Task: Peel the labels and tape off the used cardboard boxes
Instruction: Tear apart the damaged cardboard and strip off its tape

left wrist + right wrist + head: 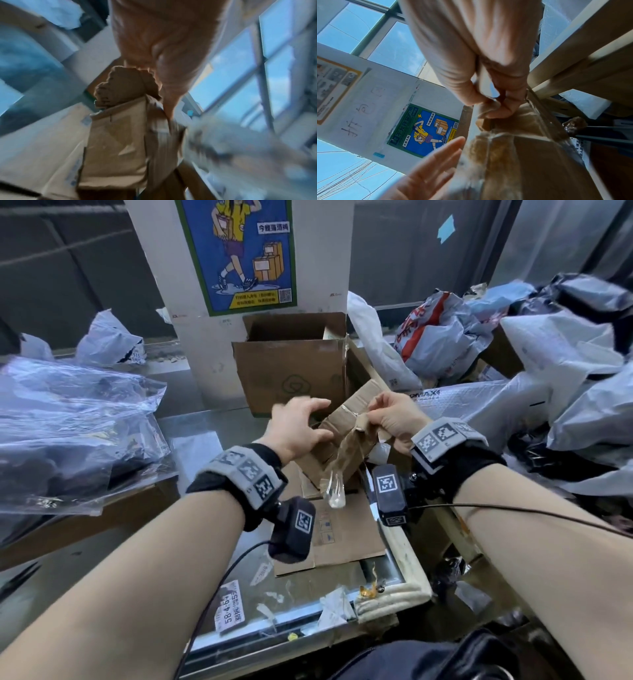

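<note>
A small folded cardboard box [337, 433] is held up over the table, tilted. My right hand [390, 416] pinches the upper end of a clear tape strip [337, 474] at the box's top edge, and the strip hangs loose down the front to a curled tip. In the right wrist view the thumb and fingers [488, 106] are pressed together on that tape above the cardboard [513, 162]. My left hand [301, 422] has its fingers spread and lies against the box's left side; it shows open [433, 162] beside the cardboard. The left wrist view is blurred, with cardboard [120, 135] below the hand.
An open brown box [291, 371] stands behind, against a white pillar with a blue poster [239, 251]. Flattened cardboard [342, 535] lies on the table below. Clear plastic bags [68, 422] pile at the left, grey mailer bags [565, 405] at the right. Peeled labels [229, 604] lie near the front edge.
</note>
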Tool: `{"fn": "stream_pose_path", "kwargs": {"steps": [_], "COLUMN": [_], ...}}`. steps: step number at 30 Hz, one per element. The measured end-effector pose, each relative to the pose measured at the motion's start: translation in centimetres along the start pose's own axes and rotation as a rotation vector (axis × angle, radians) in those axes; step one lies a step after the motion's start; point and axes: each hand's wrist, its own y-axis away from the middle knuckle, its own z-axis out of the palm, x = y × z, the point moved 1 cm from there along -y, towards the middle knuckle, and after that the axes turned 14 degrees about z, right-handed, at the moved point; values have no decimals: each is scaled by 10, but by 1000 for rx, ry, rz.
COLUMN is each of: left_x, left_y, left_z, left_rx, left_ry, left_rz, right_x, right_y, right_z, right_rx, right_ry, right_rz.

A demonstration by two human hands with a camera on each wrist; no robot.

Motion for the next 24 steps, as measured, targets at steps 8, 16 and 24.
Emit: {"fn": "stream_pose_path", "kwargs": {"steps": [8,16,24], "left_x": [16,-6,6], "left_y": [-5,-3,-11], "left_z": [19,34,41], "left_rx": [-64,-291,-318], "left_ry": [-186,-371,-466], "left_rz": [271,183,204], "right_x": [6,17,6], "right_y": [-5,-2,7], "right_z": [5,3,-6], "right_rx": [37,-125,-239], "right_ry": [27,-218,-242], "right_rz": [0,97,208]}}
